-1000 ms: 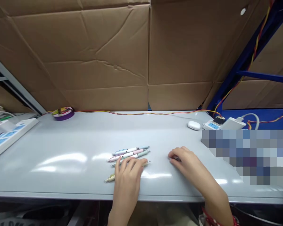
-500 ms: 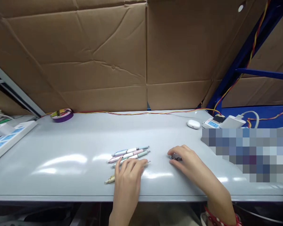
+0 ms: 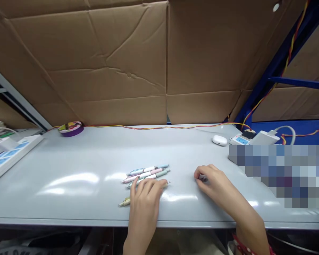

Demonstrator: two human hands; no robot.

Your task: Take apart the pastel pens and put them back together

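Several pastel pens lie side by side on the grey table, blue, pink and green ones in a row. My left hand lies flat over a yellowish pen, fingers stretched out and touching the row. To the right, my right hand rests on the table with its fingers curled around a small dark object that I cannot make out.
A purple tape roll sits at the back left, a white power strip at far left. A white earbud case, a charger and a pixelated patch are at the right. Cardboard walls stand behind, with a red-yellow wire along the back edge.
My right hand has shifted slightly to the right with its fingers still curled. My left hand and the pens have stayed in place.
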